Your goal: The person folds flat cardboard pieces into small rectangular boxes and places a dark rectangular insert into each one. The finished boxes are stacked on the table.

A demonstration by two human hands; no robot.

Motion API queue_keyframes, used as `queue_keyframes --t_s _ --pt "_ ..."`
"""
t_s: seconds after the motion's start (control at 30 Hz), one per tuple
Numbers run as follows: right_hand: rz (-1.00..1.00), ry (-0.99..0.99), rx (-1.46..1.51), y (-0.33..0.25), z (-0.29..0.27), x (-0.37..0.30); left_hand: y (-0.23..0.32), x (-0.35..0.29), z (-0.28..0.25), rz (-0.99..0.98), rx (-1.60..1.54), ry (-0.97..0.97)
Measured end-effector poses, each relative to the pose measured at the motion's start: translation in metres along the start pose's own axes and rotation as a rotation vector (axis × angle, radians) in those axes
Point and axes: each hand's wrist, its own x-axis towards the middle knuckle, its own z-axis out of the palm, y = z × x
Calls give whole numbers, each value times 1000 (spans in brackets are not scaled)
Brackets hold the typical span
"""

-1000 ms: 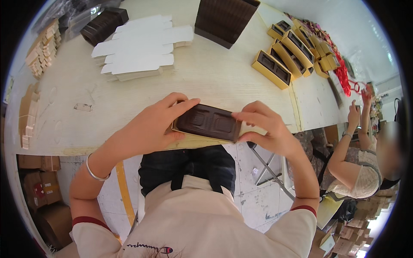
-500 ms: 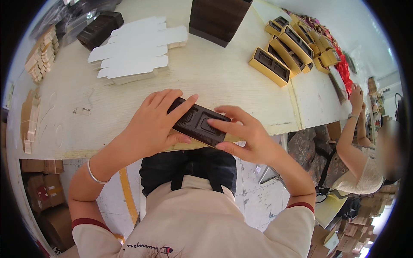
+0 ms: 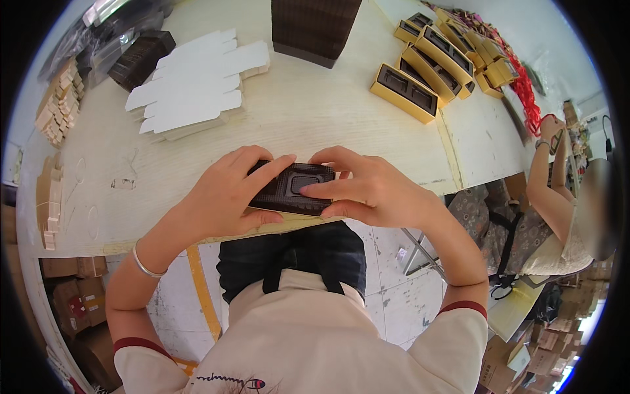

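Note:
A dark brown plastic tray insert with shaped recesses lies at the table's near edge, between both hands. My left hand grips its left end, with the index finger along the far side and the thumb at the near side. The right end is held by my right hand; its index fingertip presses into a recess and the thumb rests at the near corner. The underside of the tray is hidden, and I cannot tell whether a box surrounds it.
Flat white box blanks lie stacked at the far left. A tall stack of brown trays stands at the back. Gold boxes with brown inserts are piled at the back right. A co-worker is on the right, arms raised to the table.
The tray has shifted slightly left and turned to lie more nearly level across the view. My right hand has moved left with it. The view has shifted a little.

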Motion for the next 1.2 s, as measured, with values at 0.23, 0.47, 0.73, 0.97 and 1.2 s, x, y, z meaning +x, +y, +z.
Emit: queue_keyframes --t_s 0.23,0.47,0.73,0.97,1.2 --pt "-49 60 -15 13 20 -4 -9 -2 4 88 36 68" --pt "-81 100 -473 -3 37 -6 -2 -6 12 223 334 143" --pt "-49 119 -473 4 45 -11 5 -11 17 95 230 78" --pt "132 140 -338 -9 50 -11 17 -11 7 -40 178 11" --pt "167 449 -705 15 -69 -40 45 -44 -71 365 -977 157"
